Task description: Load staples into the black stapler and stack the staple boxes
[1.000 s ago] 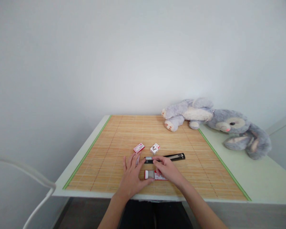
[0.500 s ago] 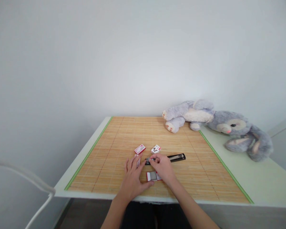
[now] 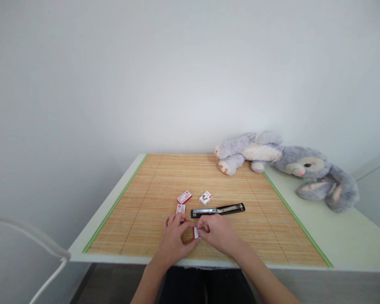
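My left hand [image 3: 175,237] and my right hand [image 3: 219,234] meet near the front of the bamboo mat [image 3: 139,211], both with fingers pinched on a small red-and-white staple box [image 3: 195,232] that shows only between the fingertips. Just beyond them lies a long black stapler [image 3: 218,209], swung fully open and flat, its metal rail facing up. Three more small red-and-white boxes lie behind the hands: one [image 3: 180,208] beside the stapler's left end, one [image 3: 184,196] farther back, and one [image 3: 205,197] to its right.
A grey plush rabbit [image 3: 288,165] lies across the back right of the pale green table [image 3: 345,236]. A white wall stands right behind the table. A white cable [image 3: 41,249] hangs at the lower left.
My right hand left the stapler and drew back toward me. Both hands closed around the staple box near the mat's front, which lay open and visible before.
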The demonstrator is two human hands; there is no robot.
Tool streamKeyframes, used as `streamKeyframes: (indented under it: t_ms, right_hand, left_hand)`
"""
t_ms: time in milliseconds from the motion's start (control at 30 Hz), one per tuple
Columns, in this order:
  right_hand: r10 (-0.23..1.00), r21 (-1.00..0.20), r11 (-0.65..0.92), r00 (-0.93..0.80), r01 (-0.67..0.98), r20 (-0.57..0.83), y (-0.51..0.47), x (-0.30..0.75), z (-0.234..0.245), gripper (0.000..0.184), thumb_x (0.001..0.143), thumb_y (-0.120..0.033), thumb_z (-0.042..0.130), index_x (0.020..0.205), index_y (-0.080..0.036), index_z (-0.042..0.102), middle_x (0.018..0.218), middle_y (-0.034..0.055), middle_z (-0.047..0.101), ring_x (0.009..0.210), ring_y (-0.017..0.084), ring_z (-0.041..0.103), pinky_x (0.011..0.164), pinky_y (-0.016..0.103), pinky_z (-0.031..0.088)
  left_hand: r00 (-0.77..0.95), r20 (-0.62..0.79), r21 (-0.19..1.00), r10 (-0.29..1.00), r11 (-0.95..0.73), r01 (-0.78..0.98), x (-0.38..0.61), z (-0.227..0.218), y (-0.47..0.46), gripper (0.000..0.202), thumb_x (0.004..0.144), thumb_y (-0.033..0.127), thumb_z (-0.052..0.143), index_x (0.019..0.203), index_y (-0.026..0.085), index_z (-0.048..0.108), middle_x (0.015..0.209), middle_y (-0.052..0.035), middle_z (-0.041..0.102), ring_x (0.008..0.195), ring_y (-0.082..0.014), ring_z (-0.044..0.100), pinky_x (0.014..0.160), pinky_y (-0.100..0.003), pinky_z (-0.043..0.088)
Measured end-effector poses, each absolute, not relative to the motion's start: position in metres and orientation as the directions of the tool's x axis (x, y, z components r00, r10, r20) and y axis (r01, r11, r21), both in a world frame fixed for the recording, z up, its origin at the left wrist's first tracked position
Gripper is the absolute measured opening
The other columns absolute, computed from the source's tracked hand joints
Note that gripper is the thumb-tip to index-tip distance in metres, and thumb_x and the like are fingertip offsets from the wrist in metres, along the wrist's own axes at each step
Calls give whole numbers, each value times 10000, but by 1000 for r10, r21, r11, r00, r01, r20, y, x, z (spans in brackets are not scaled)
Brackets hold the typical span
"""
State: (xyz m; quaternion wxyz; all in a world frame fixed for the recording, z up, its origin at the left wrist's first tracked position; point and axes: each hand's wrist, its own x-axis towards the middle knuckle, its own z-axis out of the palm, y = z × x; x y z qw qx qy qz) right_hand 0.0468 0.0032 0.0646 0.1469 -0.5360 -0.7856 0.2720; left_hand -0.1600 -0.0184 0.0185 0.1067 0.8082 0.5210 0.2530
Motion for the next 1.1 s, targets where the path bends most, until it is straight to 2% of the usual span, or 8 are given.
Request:
streamKeyframes:
  t_ms: [300,600,933,1100]
  right_hand:
    - [899,-476,355,-433,805,-61,2,43,61,110,839,-257,692,885,-264,792,778,22,740,731,179,629,653,268,315]
    - [896,-595,294,-432,748,-101,10,50,47,137,790,-204,677,826,-248,801,666,-15,692,590,126,544,563,244,285]
    - [893,-621,283,-438,730,-107,12,51,51,172,782,-186,660,812,-245,819,652,-14,688,578,123,538,559,247,278]
    - [911,-619,252,-398,744,-106,8,73,60,151,827,-282,698,927,-276,811,723,-9,703,645,147,572,588,246,292]
  left_hand:
    - [320,276,467,906,-418,779,-162,17,-17,336,761,445,823,1082,384,747,1208,-40,615,1180,-300,531,1023,-498,376]
    - [316,268,479,910,-411,776,-164,16,-14,362,736,531,839,1056,382,763,1210,-43,618,1165,-304,533,1010,-497,380]
    - [316,260,473,912,-406,782,-165,15,-13,366,731,549,842,1052,394,759,1213,-29,621,1172,-299,535,1031,-506,368]
    - [329,255,479,909,-414,774,-165,15,-13,378,737,561,834,1067,393,762,1206,-39,621,1163,-308,535,1019,-508,379]
